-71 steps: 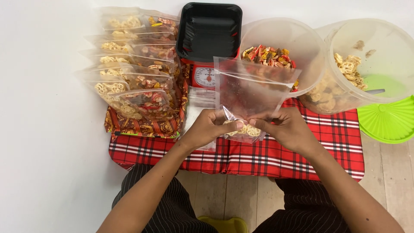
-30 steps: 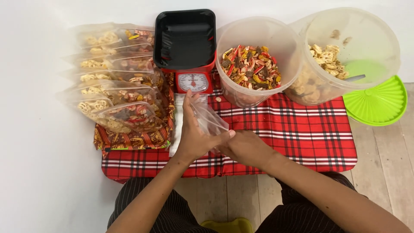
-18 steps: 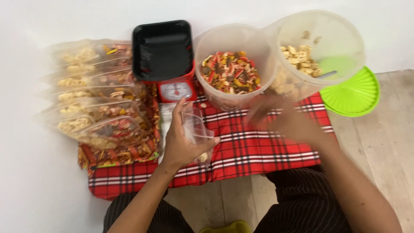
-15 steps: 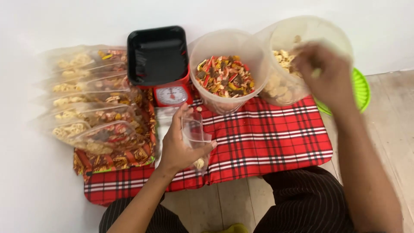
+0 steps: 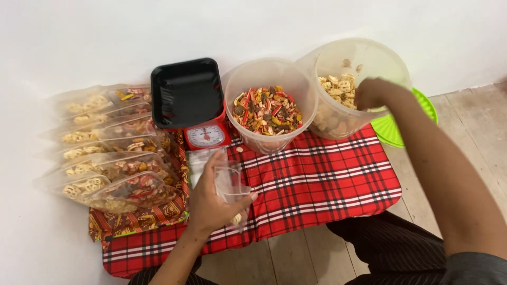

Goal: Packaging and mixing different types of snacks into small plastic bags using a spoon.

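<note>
While the left hand (image 5: 214,203) grips a clear bag (image 5: 231,186) over the red cloth (image 5: 327,174), fingers wrapped around it, the right hand (image 5: 369,92) reaches into the far-right tub (image 5: 338,79) of pale snacks; whether its fingers are curled or spread cannot be told.

Bright, even, diffuse light with no single visible source; the white wall (image 5: 253,26) at the far side is close to overexposed. Shadows are soft and faint. Glare streaks the black tray (image 5: 185,92). The filled bags (image 5: 105,148) at left look smeared and soft, the right hand (image 5: 372,92) slightly blurred. Edges show mild wide-angle stretch.
</note>
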